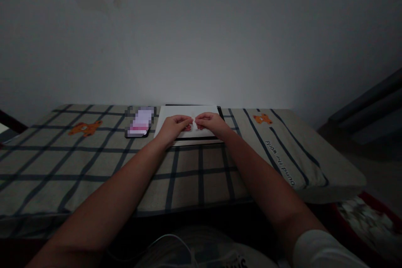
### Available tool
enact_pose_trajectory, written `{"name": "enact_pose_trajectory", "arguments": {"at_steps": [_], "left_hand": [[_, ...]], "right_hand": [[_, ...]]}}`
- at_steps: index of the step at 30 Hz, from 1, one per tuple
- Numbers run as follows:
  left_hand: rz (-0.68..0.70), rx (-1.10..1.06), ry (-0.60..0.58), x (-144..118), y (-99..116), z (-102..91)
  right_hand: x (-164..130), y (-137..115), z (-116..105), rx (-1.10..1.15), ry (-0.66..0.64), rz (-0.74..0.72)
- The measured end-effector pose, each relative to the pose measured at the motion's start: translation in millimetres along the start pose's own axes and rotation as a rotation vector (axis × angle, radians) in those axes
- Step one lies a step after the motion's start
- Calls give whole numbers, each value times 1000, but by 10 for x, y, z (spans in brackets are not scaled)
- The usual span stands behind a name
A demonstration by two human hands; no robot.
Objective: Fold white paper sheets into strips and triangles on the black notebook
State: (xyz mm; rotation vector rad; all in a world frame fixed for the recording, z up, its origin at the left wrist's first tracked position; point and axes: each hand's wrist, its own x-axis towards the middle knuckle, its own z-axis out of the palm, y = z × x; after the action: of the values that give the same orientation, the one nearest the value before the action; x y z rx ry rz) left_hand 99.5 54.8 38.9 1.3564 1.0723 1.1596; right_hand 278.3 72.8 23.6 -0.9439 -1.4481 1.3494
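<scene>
Pinching a small white scrap [194,125] between both hands [173,127] [211,121] over the white sheet [176,113], fingers closed, folding barely begun.

We are in a home, most likely a bedroom, and a dim one. In front of us lies a checked sheet [94,163] with small orange cartoon bears [85,128] printed on it, spread over something soft like a bed, pushed up against a bare white wall [201,33]. A phone [140,122] rests on the sheet, as it would in a private room.
</scene>
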Motion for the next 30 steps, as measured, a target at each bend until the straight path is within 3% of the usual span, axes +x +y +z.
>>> {"name": "enact_pose_trajectory", "arguments": {"at_steps": [12,22,30], "left_hand": [[-60,-44,17,-7,-13,7],[-65,-16,0,-18,23,16],[-130,-176,-56,24,-34,-12]], "right_hand": [[-13,-33,18,1,8,12],[-39,-64,22,-22,-103,-19],[-46,-77,15,-48,-77,-70]]}}
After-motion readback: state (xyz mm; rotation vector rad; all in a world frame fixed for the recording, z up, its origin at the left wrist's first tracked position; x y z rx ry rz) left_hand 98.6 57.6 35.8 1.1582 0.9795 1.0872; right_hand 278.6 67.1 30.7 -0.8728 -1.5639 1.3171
